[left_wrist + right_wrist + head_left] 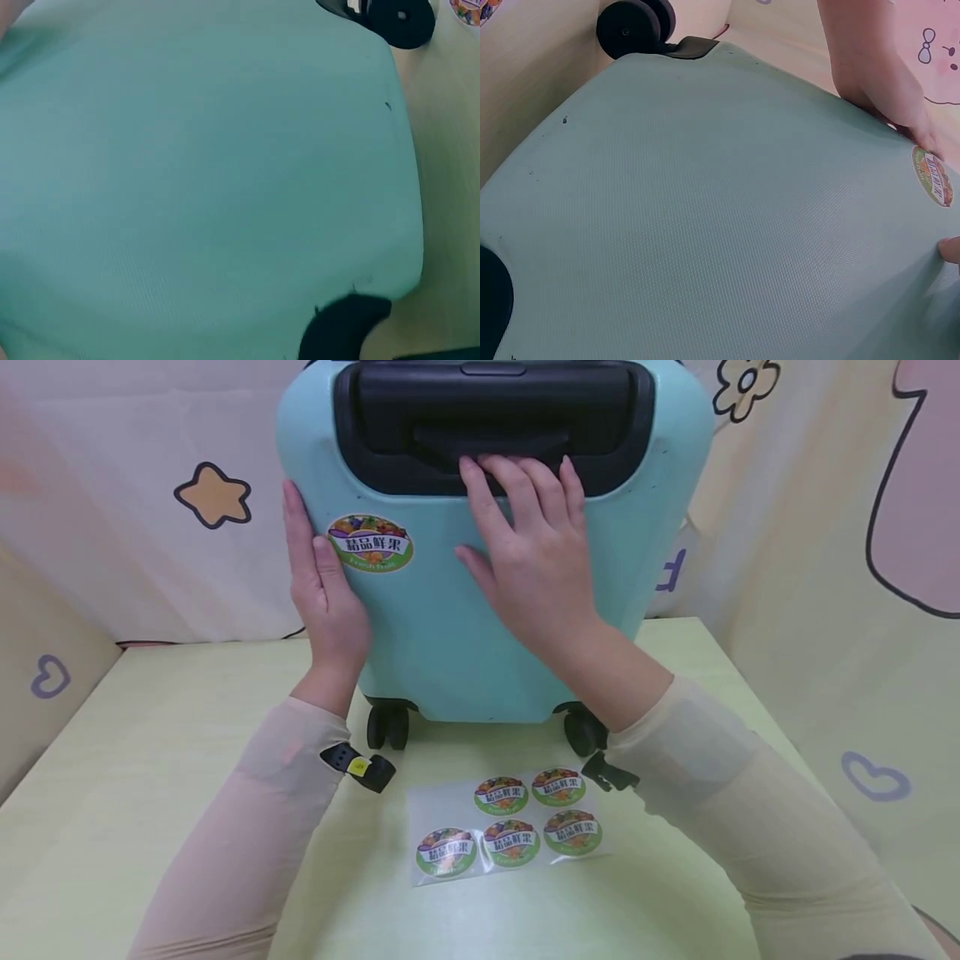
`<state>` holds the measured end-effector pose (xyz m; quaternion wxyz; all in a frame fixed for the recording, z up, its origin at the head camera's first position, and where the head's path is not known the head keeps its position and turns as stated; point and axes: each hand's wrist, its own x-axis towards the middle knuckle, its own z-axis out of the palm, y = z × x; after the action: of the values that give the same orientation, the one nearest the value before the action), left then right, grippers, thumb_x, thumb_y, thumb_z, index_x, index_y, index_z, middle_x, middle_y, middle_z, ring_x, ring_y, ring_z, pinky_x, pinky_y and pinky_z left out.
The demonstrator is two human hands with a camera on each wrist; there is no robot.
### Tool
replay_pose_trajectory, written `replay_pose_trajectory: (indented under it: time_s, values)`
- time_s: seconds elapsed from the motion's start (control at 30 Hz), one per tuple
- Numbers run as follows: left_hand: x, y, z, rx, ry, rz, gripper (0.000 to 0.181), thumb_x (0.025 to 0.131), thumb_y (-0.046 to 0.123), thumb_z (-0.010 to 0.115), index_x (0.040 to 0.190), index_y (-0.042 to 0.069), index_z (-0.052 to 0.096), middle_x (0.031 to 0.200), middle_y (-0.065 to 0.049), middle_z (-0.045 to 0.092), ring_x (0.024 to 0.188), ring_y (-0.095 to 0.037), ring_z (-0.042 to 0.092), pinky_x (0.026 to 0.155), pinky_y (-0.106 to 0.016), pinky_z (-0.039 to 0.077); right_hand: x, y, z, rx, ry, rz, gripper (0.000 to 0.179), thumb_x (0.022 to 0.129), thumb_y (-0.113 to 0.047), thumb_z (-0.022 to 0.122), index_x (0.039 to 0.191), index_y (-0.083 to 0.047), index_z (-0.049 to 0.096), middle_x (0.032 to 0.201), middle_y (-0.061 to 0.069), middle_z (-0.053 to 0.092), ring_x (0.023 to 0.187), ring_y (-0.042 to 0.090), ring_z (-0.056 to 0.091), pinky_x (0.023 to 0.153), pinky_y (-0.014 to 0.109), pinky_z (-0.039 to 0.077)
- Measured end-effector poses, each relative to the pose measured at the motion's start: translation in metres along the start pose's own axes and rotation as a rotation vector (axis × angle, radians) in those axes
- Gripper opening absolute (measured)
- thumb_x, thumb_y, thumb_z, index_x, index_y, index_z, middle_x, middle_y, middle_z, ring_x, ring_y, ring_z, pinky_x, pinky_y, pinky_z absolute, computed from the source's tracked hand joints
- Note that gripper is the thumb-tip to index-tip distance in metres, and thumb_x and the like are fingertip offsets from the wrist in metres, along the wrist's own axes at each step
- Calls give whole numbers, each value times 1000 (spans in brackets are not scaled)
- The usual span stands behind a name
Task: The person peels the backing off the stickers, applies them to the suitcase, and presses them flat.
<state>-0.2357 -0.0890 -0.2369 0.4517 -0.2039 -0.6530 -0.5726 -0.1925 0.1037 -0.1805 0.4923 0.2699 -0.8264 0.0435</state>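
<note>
Light-blue suitcase (450, 618) stands on the desk (187, 735), 2 black wheels (387, 725) visible in the head view. Left hand (330, 602): fingers straight along its left side, thumb at the edge of 1 oval sticker (371, 543). Right hand (536, 556): fingers loosely spread, tips at the black handle recess (487, 410). Clear sheet (442, 806), 5 matching stickers (512, 843), lies in front.
</note>
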Motion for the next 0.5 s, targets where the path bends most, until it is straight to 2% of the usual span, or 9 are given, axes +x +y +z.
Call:
replay_pose_trajectory:
  time_s: [0.07,0.1,0.2,0.27,0.4,0.5]
  values:
    - [-2,1,-1,15,0,10,54,101,22,34,145,-6,17,152,-10,23,136,-4,21,110,-27,19,0,0,0,4,2,0,54,92,-34,56,137,-5,46,132,17,46,122,33,36,111,46,9]
    - [-2,1,-1,36,-12,5,63,100,33,38,146,-5,16,152,-9,22,136,-4,20,110,-27,18,0,0,0,5,3,0,54,92,-34,56,137,-5,46,132,17,46,122,33,36,111,46,8]
    - [-4,4,1,145,-56,-14,98,84,59,54,147,-2,9,153,-8,15,136,-3,14,109,-26,18,0,0,0,6,1,-1,55,92,-35,56,137,-5,46,132,17,46,122,33,36,111,45,7]
    - [-4,5,1,193,-82,-43,112,74,65,61,148,1,5,154,-5,11,135,-1,12,108,-24,19,0,1,0,4,-4,-3,55,92,-35,56,137,-5,45,132,17,46,123,33,36,111,45,7]
    - [-4,4,-1,185,-79,-22,110,75,64,60,147,-1,8,153,-7,14,135,-3,14,108,-25,21,0,0,0,5,-8,-4,55,92,-35,55,137,-5,45,132,17,46,123,33,36,111,45,7]
    - [-4,-2,-4,149,-73,33,101,82,64,52,146,-4,13,152,-12,17,136,-6,16,109,-27,19,0,0,0,11,-5,-3,55,92,-35,56,137,-5,45,132,17,46,123,33,36,111,45,8]
